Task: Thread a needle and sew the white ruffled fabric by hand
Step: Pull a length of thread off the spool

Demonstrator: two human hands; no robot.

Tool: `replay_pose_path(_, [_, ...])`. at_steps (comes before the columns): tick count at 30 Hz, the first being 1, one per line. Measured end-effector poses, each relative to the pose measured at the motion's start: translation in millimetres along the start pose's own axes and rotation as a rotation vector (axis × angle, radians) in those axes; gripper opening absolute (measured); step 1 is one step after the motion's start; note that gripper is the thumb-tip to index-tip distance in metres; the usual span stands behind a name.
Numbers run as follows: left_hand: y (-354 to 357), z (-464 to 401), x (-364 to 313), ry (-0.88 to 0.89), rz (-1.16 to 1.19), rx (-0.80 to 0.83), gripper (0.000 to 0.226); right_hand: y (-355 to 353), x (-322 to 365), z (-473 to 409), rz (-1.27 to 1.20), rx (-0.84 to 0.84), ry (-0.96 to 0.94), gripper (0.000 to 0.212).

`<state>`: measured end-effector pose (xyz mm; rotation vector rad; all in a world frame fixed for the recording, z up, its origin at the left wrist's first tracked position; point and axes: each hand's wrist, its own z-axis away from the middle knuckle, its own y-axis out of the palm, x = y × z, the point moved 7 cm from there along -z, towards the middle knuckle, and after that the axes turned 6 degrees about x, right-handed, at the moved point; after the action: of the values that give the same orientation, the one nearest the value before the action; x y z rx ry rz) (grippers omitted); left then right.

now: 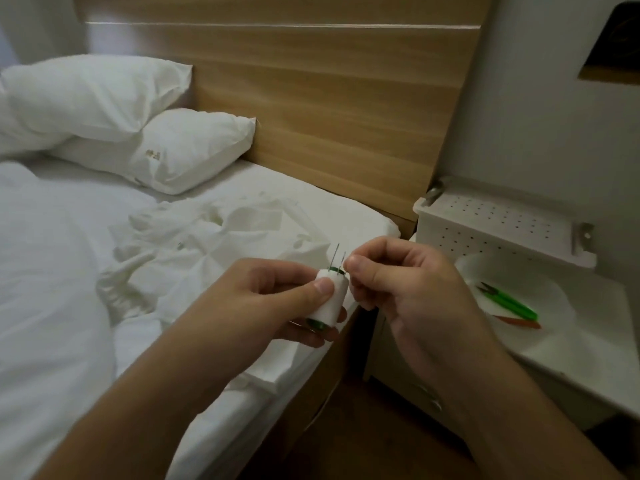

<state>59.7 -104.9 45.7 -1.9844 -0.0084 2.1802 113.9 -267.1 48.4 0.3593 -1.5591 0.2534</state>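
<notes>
Head view places both hands at centre frame, above the bed edge. We hold the white thread spool point(329, 296) in our left hand point(277, 296), thumb pressed on its near side and fingers wrapped behind and beneath, so that hand is closed on the spool. The spool's long axis runs nearly upright, tilted slightly away from us, with a green core showing at both ends.

Two needles point(340, 258) stand out of the spool's top end, roughly parallel to that axis and pointing up. Our right hand point(398, 282) sits just beside them on the right, its thumb and forefinger pinched together at the nearer needle; whether they grip the needle itself or a thread end we cannot tell at this resolution.

This is the relation that governs the next move: the needles lie along the spool axis, so we judge that extraction calls for a straight pull upward along that line, with the left hand bracing the spool. The right hand is the nearer one.

Beyond the hands, the white ruffled fabric point(207, 244) lies crumpled on the bed point(363, 209), up and to the left, well apart and untouched. To the right, green thread snips point(507, 301) rest on a white bedside table point(595, 341). Sewing has not begun.
</notes>
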Motion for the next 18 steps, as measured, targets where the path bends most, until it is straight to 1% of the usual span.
replay_pose_path(7, [-14, 4, 4, -0.041, 0.002, 0.029, 0.024, 4, -8, -9, -0.109, -0.084, 0.028, 0.012])
replay_pose_path(10, [-27, 11, 9, -0.098, -0.037, 0.033, 0.023, -2, -7, -14, -0.239, -0.171, 0.019, 0.008])
replay_pose_path(11, [-35, 13, 12, -0.118, -0.043, -0.002, 0.023, -4, -6, -15, -0.269, -0.19, 0.001, 0.008])
replay_pose_path(13, [-61, 18, 20, -0.151, 0.005, -0.15, 0.025, -2, -6, -15, -0.259, -0.175, -0.019, 0.009])
replay_pose_path(15, [-87, 23, 29, -0.174, 0.084, -0.306, 0.026, 10, -13, -12, -0.196, -0.117, 0.006, 0.011])
replay_pose_path(18, [-110, 32, 41, -0.18, 0.163, -0.415, 0.023, 42, -36, -7, -0.121, -0.016, 0.087, 0.013])
